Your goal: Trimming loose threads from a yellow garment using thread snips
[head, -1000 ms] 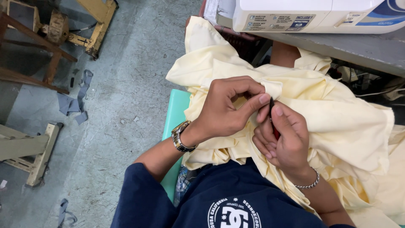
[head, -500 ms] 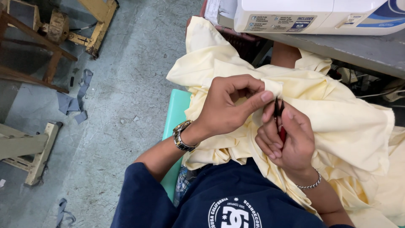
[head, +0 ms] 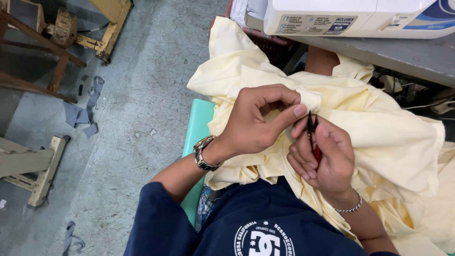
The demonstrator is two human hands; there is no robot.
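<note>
Sitting w/ a big, soft, pale yellow cloth [head: 369, 137] heaped over the lap, spilling toward the grey table edge [head: 398, 57] where the white sewing machine [head: 350, 16] is resting.

Left hand [head: 253, 125], w/ a metal wristwatch [head: 204, 152], pinching a small fold of the cloth between thumb & fingertips [head: 299, 110], closed tight on it. Right hand [head: 324, 156], w/ a thin silver chain bracelet [head: 348, 208], curling shut round small red-handled thread snips [head: 313, 137], dark tips pointing up at the pinched fold, just beside the left fingertips. Can't tell if the blades are touching the cloth.

Handling, prob.: cloth looking light, floppy, wrinkly, not slippery, not breakable but easy to nick w/ the snips. Best holding spot looking like right where the pinch is, close to the blades, keeping that bit pulled flat; rest just lying on the lap. Snips small, hard, pointy, so holding by the red part.

Containers: none showing w/ anything inside. Green seat edge [head: 199, 132] peeking out under the cloth. Grey fabric scraps [head: 83, 111] lying on the concrete floor [head: 142, 95], near yellow wooden frames [head: 57, 28].
</note>
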